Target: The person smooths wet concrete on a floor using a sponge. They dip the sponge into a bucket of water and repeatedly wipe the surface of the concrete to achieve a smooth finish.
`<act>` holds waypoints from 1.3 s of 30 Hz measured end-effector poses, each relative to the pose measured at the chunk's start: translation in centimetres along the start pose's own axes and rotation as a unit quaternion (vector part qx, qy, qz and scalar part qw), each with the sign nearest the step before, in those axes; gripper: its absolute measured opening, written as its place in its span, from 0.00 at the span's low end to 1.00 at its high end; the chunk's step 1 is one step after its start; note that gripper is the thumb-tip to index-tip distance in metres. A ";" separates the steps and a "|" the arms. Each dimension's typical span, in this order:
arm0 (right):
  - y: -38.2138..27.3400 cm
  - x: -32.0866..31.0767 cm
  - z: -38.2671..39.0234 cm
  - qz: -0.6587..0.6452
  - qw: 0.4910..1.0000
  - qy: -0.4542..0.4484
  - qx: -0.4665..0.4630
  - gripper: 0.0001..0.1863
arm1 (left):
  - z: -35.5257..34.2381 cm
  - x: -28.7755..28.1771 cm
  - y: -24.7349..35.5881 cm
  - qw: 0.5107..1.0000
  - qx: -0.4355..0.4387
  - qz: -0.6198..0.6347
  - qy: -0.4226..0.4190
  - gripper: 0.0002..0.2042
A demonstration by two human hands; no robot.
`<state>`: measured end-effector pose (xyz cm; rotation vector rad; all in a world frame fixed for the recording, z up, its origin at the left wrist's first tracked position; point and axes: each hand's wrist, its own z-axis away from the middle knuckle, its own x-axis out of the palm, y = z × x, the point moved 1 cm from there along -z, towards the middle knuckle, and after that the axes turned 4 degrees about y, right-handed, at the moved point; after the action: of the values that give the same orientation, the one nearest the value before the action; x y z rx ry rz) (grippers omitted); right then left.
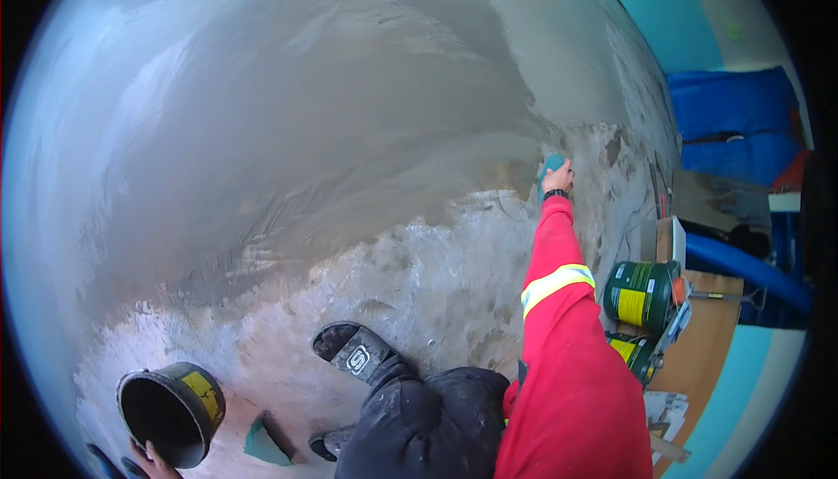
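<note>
My right hand (559,179), in a red sleeve with a reflective band, is stretched far out and closed on a teal rounded piece (552,165); its kind is unclear. The hand is low over the floor, at the edge of a smooth grey-brown coating (349,121). Paler, rough floor (454,261) lies nearer my feet. At the lower left stands a dark bucket (206,396) with a yellow label. A bare hand (154,463) touches its rim. The arm behind that hand is cut off, so I cannot tell whether it is mine.
Dark sandals (358,352) are on my feet. Beside them lies a teal, pointed piece (264,444). Along the right stand green buckets (642,296) with yellow labels, a long-handled tool (720,296), a tan board (711,330) and blue sheeting (733,112) by the wall.
</note>
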<state>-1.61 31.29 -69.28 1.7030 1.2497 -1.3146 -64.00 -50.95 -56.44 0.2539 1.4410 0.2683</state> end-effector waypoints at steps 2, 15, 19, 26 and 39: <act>-1.9 1.5 -0.6 0.016 0.997 0.012 -0.076 0.31 | -3.0 1.7 -4.6 0.981 0.092 0.156 -0.070 0.25; -25.5 -5.8 31.1 -0.352 0.831 -0.186 -0.388 0.37 | -1.4 1.1 -3.7 0.988 0.051 0.134 -0.051 0.25; -26.9 -9.7 38.5 -0.430 0.733 -0.296 -0.436 0.35 | -1.3 0.4 -3.2 0.987 0.064 0.147 -0.033 0.25; -23.0 -11.0 26.6 -0.418 0.792 -0.181 -0.407 0.32 | 0.1 0.5 -1.0 0.993 0.087 0.078 -0.026 0.24; -0.6 2.6 -5.0 0.015 0.997 -0.046 -0.057 0.37 | -1.3 0.1 -7.5 0.999 -0.014 0.026 -0.011 0.29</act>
<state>-0.38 36.71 -70.23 1.5578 1.2181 -1.2666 -65.04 -58.02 -59.16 0.2709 1.4093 0.3277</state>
